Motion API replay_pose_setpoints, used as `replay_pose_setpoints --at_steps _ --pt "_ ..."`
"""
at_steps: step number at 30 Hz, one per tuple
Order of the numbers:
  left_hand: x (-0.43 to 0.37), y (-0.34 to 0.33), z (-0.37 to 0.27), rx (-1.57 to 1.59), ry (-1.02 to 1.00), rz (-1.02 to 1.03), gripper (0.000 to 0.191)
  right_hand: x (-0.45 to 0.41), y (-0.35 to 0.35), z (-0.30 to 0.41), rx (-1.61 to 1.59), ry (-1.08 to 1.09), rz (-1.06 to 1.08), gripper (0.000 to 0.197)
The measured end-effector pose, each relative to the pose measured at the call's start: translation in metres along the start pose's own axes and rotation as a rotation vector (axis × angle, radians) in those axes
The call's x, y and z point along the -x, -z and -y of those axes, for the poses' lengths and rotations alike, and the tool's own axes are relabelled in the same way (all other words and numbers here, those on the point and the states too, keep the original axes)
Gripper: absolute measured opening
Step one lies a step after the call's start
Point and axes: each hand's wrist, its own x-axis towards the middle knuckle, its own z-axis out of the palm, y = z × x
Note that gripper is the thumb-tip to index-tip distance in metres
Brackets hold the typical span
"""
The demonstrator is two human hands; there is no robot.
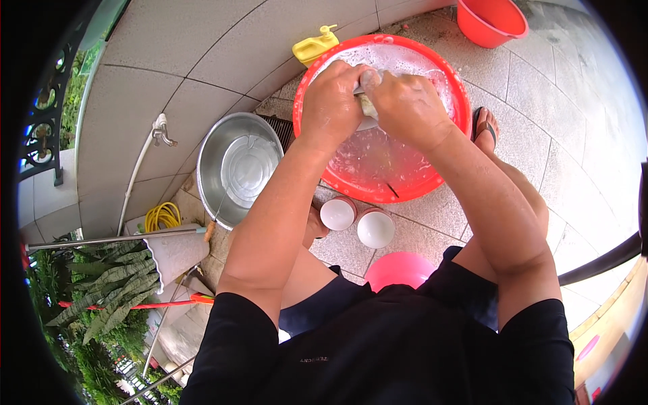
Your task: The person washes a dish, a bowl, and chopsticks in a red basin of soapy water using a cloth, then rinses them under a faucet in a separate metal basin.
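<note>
A large red plastic basin (458, 109) of sudsy water stands in front of me. Over its far half, my left hand (331, 104) and my right hand (407, 104) meet, both wet and lathered. Together they grip a pale dish (368, 123), mostly hidden beneath the fingers. A yellowish sponge or cloth (368, 105) is pressed against the dish between my hands. In the water near the basin's close edge lies a thin dark object (392, 190). Two bowls, white inside, sit side by side on the tiles just below the basin: one bowl (338, 213) left, the other bowl (375, 229) right.
A metal basin (202, 187) holding some water stands left, below a wall tap (163, 135). Behind the red basin is a yellow pump bottle (315, 46). A red bucket (493, 40) stands far right, and a pink basin (400, 270) near my lap. Potted plants (119, 283) line the left.
</note>
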Motion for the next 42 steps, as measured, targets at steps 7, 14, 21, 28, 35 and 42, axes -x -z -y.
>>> replay_pose_setpoints --at_steps 7,14,21,28,35,42 --pt "0.008 -0.019 -0.010 0.869 0.833 -0.399 0.032 0.000 -0.018 0.024 -0.568 -0.434 -0.254 0.028" --pt "0.009 -0.020 0.000 0.659 0.688 -0.274 0.044 0.001 -0.011 0.010 -0.732 -0.595 0.075 0.024" --pt "0.014 -0.008 -0.005 -0.021 -0.085 0.028 0.043 0.009 0.004 -0.001 -0.022 0.165 -0.156 0.031" --pt "0.017 -0.009 -0.014 1.226 1.074 -0.408 0.023 0.005 -0.016 0.068 -1.600 -1.050 -0.078 0.016" --pt "0.008 -0.005 -0.014 -0.071 -0.122 0.072 0.038 0.005 0.010 -0.020 -0.032 0.206 -0.082 0.042" --pt "0.010 -0.010 -0.024 0.977 0.739 -0.378 0.039 0.010 -0.015 0.027 -1.161 -0.697 -0.187 0.021"
